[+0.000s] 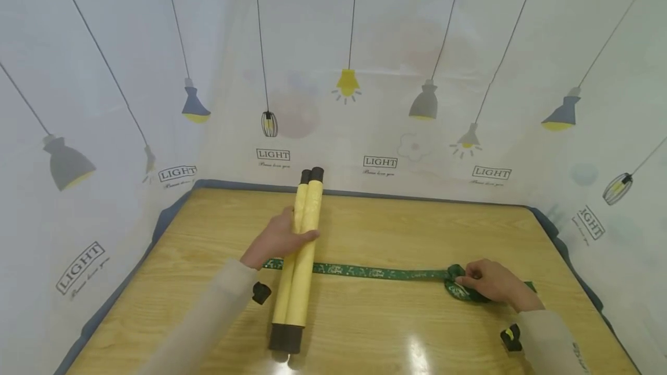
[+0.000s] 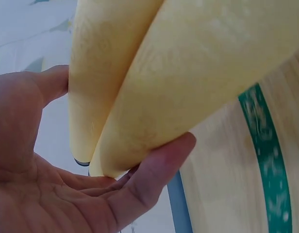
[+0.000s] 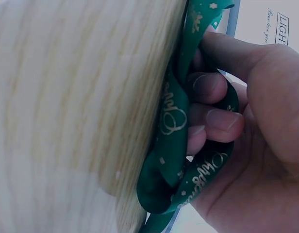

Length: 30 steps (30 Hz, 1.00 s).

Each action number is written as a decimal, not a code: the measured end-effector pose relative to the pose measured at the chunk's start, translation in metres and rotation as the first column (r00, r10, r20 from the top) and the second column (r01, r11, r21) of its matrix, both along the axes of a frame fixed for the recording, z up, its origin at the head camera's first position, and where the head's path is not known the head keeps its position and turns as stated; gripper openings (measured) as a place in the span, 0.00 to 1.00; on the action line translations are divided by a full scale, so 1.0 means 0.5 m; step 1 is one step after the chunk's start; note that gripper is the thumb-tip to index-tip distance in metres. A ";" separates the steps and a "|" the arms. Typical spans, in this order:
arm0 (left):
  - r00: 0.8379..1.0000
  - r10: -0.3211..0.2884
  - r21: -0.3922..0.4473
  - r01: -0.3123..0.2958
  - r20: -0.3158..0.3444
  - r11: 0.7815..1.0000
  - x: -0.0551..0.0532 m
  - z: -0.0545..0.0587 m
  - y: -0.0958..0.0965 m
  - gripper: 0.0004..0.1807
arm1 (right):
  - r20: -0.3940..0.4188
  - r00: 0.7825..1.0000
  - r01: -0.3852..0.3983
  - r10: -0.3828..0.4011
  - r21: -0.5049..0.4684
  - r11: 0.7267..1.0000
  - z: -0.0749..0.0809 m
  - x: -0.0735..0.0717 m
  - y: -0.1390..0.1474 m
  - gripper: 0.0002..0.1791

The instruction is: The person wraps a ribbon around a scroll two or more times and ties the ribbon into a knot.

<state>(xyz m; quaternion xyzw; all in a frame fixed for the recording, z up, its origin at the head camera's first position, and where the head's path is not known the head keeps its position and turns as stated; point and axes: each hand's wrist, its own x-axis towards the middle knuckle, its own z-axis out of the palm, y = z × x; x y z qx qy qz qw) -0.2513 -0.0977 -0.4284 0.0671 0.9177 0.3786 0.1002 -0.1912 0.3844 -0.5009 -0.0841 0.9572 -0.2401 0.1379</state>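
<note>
Two long yellow tubes (image 1: 311,207) with black ends lie side by side in the grip of my left hand (image 1: 275,241). In the left wrist view its thumb and fingers curl round the tubes (image 2: 154,92) from both sides. They slant upward over a green ribbon (image 1: 375,272) that runs across the table. At the ribbon's right part, my right hand (image 1: 495,281) pinches a bunched loop of it. The right wrist view shows the fingers (image 3: 222,121) curled through the looped ribbon (image 3: 171,116), which has pale lettering.
A wooden table (image 1: 396,328) carries everything, with a blue-grey edge (image 1: 417,198) at the back. White walls printed with lamps (image 1: 424,103) stand on three sides. One small black object (image 1: 261,292) appears near the left sleeve, another black object (image 1: 511,338) by the right sleeve.
</note>
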 end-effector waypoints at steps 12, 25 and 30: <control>0.999 0.020 0.110 -0.024 0.040 0.994 0.012 -0.035 0.114 0.57 | 0.003 1.000 0.015 -0.015 0.017 1.000 0.003 0.003 0.000 0.17; 0.999 0.012 -0.035 -0.010 0.035 0.999 0.022 -0.081 0.227 0.66 | -0.006 1.000 0.014 -0.014 0.011 1.000 0.003 0.007 0.001 0.17; 1.000 0.005 -0.086 -0.004 0.011 0.996 0.027 -0.092 0.251 0.65 | -0.023 1.000 0.001 -0.001 -0.001 1.000 0.006 0.007 -0.003 0.18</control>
